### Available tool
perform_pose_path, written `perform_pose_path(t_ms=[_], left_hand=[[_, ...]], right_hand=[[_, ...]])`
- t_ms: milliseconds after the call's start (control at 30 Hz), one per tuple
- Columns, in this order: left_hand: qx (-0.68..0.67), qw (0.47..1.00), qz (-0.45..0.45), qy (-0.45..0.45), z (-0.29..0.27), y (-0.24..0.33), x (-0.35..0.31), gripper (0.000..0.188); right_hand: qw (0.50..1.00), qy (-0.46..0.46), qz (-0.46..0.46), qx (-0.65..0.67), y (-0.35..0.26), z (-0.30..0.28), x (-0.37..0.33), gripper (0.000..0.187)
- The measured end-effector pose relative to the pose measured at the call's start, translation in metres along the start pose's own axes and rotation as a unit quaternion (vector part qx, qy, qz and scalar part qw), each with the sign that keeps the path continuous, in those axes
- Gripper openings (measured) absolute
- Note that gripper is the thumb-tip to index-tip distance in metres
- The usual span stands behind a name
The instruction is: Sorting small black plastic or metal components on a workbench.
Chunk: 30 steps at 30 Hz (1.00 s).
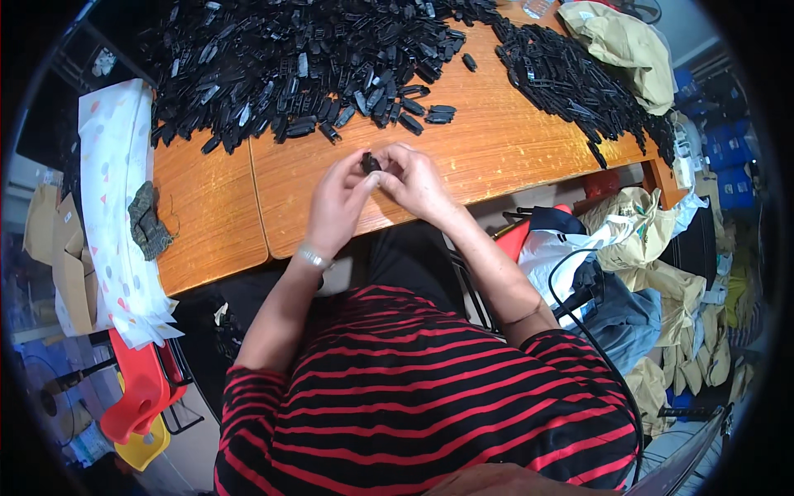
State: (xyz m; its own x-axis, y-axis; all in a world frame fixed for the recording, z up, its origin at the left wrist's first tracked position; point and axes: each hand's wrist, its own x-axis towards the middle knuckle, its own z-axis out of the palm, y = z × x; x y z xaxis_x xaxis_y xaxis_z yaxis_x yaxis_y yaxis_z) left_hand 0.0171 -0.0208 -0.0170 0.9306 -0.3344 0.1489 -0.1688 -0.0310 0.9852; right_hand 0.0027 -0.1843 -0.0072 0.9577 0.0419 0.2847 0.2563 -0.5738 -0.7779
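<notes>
A small black plastic part (pixel 370 163) is pinched between my two hands, just above the near edge of the wooden table (pixel 331 194). My left hand (pixel 341 192) is closed on its left side, thumb and fingertips touching it. From the right, my right hand (pixel 411 180) grips it too, with thumb and forefinger together. My fingers cover much of the part, so its full shape is hidden. Just beyond my hands, several loose black plastic parts (pixel 411 123) lie at the front of a big heap of similar black pieces (pixel 289 70).
A second pile of long, thin black pieces (pixel 562 78) covers the table's far right, beside a beige sack (pixel 620 41). Patterned white sheeting (pixel 116 198) and a dark knitted cloth (pixel 147 221) lie at the left edge. Bags and clothes (pixel 612 298) crowd the right; a red chair (pixel 136 397) stands lower left.
</notes>
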Motion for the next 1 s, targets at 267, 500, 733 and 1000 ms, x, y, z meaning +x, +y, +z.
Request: perform_pose_path(t_ms=[267, 500, 733, 1000], left_hand=[[-0.135, 0.985, -0.098, -0.039, 0.023, -0.017, 0.036, 0.028], [-0.128, 0.985, -0.091, -0.065, 0.022, -0.020, 0.031, 0.028], [-0.137, 0.985, -0.080, -0.062, 0.020, -0.019, 0.028, 0.028], [-0.144, 0.984, -0.079, -0.062, 0.021, -0.022, 0.029, 0.029]], right_hand=[[0.996, 0.060, 0.068, 0.019, 0.039, -0.052, 0.039, 0.017], [0.946, 0.085, 0.016, -0.311, 0.085, -0.062, 0.096, 0.012], [0.942, 0.026, -0.003, -0.335, 0.083, -0.058, 0.104, 0.008], [0.962, 0.026, 0.008, -0.273, 0.056, -0.072, 0.089, 0.021]])
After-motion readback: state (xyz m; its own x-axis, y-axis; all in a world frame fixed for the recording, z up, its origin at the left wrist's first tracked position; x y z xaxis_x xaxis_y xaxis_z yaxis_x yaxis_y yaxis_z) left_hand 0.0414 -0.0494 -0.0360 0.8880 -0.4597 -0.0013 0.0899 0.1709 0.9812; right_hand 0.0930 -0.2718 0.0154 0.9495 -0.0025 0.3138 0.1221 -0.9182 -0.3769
